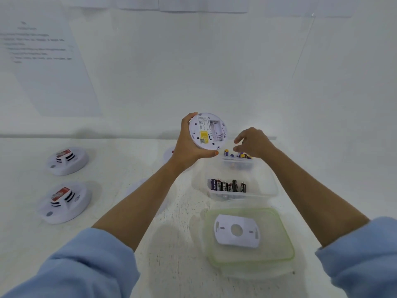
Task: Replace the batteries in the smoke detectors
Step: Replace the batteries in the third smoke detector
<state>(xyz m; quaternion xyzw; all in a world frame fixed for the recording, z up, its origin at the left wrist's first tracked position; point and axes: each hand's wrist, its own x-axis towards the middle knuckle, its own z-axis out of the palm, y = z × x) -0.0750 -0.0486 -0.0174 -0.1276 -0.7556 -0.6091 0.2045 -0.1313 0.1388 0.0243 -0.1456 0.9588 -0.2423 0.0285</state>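
Smoke detector [208,131] – the one being worked on – sits at the centre of the frame, lifted off the table [176,211] in the left hand [189,145]. Its back faces the camera, showing a yellow label and an open recess. The left fingers curl round its upper left edge and the thumb clamps the lower rim.

The right hand [252,143] hovers just right of it, above a small clear box [238,164] of blue-and-yellow-topped batteries [240,155]. Its fingers are loosely bent with thumb and forefinger apart, holding nothing.

Nearer the camera, a clear tub [272,190] holds a row of dark batteries [227,186] standing upright. Below that, in the lower right of the frame, lies a green-rimmed lid [279,250] with a white mounting plate [237,231] resting flat on it.

Two more detectors lie face up on the table at the left of the frame – the far detector [67,161] and the near detector [65,203] – each with a red-and-white label on its raised middle. A printed sheet [49,67] hangs on the wall in the upper left, its text too blurred to read. Both forearms are bare, with blue sleeves [90,265] pushed up.
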